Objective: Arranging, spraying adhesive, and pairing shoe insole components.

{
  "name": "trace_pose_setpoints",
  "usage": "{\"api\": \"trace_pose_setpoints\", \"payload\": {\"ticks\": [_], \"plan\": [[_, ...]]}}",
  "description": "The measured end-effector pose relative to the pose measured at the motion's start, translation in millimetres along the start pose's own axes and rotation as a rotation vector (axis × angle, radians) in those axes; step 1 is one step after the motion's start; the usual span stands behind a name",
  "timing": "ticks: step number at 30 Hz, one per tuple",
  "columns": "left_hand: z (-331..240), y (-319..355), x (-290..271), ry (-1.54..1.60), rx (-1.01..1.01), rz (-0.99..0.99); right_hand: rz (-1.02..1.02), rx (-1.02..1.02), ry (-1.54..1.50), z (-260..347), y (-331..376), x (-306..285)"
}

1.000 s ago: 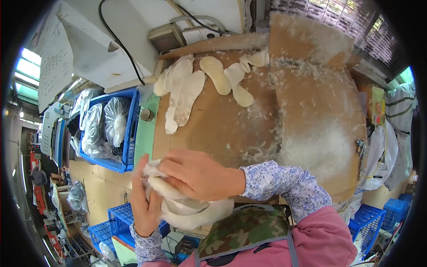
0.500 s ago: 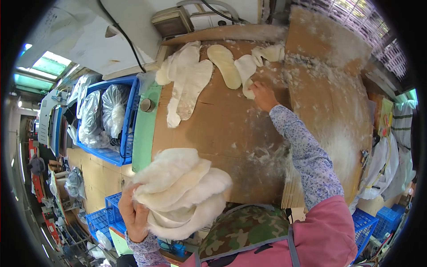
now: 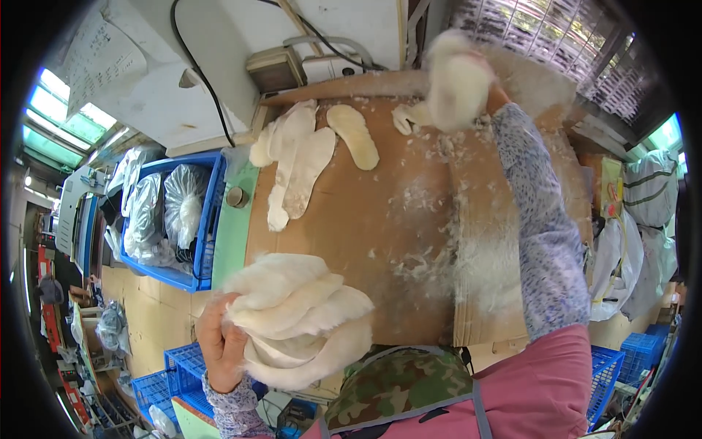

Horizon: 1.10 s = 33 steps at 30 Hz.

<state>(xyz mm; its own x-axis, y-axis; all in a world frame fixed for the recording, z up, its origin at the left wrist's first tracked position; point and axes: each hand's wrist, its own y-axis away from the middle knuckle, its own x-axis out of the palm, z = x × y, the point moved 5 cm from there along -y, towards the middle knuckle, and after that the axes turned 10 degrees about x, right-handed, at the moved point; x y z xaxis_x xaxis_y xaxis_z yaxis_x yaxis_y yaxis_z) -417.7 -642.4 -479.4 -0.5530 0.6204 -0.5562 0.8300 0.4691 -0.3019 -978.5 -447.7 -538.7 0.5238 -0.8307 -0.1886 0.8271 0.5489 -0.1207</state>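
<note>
My left hand is closed on the edge of a thick, layered stack of fluffy white fleece insoles, above the near left of the cardboard-covered table. At the far right, my raised right hand grips another fleece insole. It is blurred by motion and hides most of my fingers. Several cream insoles lie overlapped at the far left of the table. Beside them, one pale yellow insole rests alone. A curled cream piece lies partly behind the lifted insole.
Loose white fluff is scattered over the cardboard. A blue crate of plastic-bagged goods stands left, past a green strip bearing a small round container. A wire-mesh window and cardboard panels border the far right.
My right hand has picked an insole up from the far middle of the table and swung it up and to the right. My left hand keeps hold of the stack, nearly still.
</note>
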Motion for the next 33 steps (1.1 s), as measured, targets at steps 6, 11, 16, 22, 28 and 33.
{"api": "trace_pose_setpoints", "payload": {"ticks": [6,11,16,22,28,33], "plan": [[-26,-8,0,-0.002,0.123,0.032,-0.017,-0.066,0.623,65,37,20],[-44,-27,14,0.067,0.179,0.098,0.035,-0.107,0.38,89,66,30],[-71,-42,23,0.208,0.178,0.116,0.279,0.069,-0.007,103,91,66],[-74,-44,36,0.243,0.204,0.127,0.277,-0.216,-0.08,137,184,136],[-57,-23,33,0.112,0.098,0.072,0.456,-0.439,-0.1,130,296,217],[-53,4,23,-0.034,0.08,0.079,0.685,-0.5,0.314,26,269,225]]}}
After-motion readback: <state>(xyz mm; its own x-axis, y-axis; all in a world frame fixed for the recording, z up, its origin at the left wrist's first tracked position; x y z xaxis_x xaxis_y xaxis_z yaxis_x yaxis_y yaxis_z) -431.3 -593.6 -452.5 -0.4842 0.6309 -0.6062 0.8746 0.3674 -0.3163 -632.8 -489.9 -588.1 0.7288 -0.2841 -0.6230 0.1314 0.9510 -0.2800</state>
